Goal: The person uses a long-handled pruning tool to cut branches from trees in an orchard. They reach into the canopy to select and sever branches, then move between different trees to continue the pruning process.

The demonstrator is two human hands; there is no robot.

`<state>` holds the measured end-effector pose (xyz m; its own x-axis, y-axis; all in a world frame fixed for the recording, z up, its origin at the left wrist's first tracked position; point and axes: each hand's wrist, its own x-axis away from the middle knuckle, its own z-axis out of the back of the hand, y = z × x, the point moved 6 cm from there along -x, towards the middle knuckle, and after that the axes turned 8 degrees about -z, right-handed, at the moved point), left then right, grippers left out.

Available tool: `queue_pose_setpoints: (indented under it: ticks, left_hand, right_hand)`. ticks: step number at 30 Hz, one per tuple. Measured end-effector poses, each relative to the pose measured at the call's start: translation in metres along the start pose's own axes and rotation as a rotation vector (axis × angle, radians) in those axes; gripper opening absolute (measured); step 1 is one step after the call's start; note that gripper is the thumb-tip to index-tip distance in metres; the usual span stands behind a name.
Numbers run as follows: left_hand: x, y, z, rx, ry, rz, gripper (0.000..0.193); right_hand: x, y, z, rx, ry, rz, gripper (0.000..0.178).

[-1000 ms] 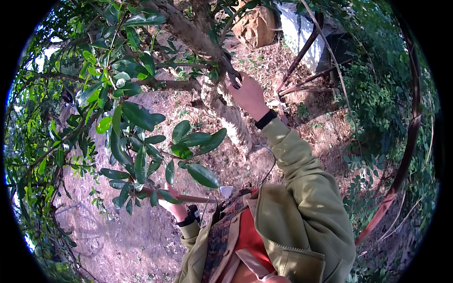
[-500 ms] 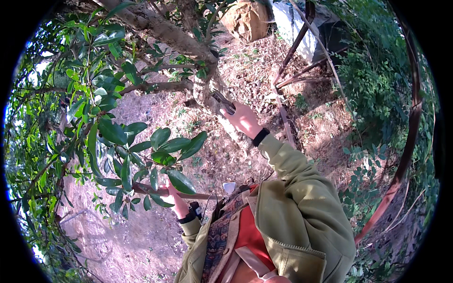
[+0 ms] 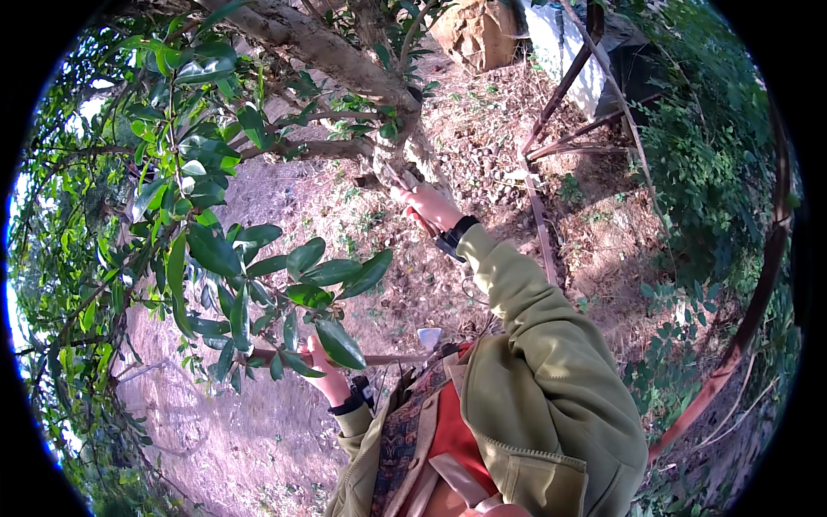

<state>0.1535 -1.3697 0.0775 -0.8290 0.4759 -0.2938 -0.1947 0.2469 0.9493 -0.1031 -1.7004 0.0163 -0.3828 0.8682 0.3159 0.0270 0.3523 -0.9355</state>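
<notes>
A thin leafy branch (image 3: 284, 345) is gripped in the left hand (image 3: 323, 375) near its bare cut end, low by the chest; it's probably light and whippy, so it's best held on the woody stem. Pruning shears (image 3: 405, 185) are clenched in the right hand (image 3: 431, 207) at the trunk (image 3: 327, 52), with foliage crowded in on the left and bare ground open below.

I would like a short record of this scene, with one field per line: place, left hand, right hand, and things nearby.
place: outdoors under a tree, dry ground
left hand: grips a thin leafy branch
right hand: raised to the trunk, holding a small tool, kind unclear
clothing: olive jacket
nearby: metal frame, pale rock
</notes>
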Motion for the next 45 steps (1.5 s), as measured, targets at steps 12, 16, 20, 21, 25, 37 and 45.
queue_pose_setpoints:
  ticks: [12, 16, 20, 21, 25, 37, 45]
  left_hand:
    - [0.000, 0.002, 0.000, 0.007, -0.030, -0.002, 0.019]
    - [0.006, 0.016, -0.016, 0.037, -0.048, 0.021, 0.020]
    - [0.002, 0.014, -0.015, 0.076, -0.025, -0.001, 0.026]
    - [0.001, 0.012, -0.014, 0.066, -0.028, -0.008, 0.026]
    - [-0.003, 0.003, -0.007, 0.062, -0.030, 0.009, 0.027]
    - [-0.005, 0.002, -0.002, 0.049, -0.045, 0.009, 0.025]
    - [-0.008, -0.002, -0.009, 0.044, -0.120, 0.041, 0.021]
  right_hand:
    - [0.003, 0.031, 0.007, 0.280, 0.220, 0.167, 0.037]
    - [0.001, 0.047, 0.016, 0.059, 0.221, -0.095, 0.040]
    - [-0.017, 0.051, 0.008, -0.143, 0.179, -0.107, 0.047]
    - [-0.009, 0.038, 0.005, -0.080, 0.195, -0.152, 0.044]
    - [-0.040, 0.038, 0.014, 0.138, 0.137, 0.079, 0.039]
    - [-0.049, 0.048, 0.039, -0.001, 0.556, 0.077, 0.066]
    - [-0.009, 0.006, 0.003, 0.452, 0.532, 0.151, 0.073]
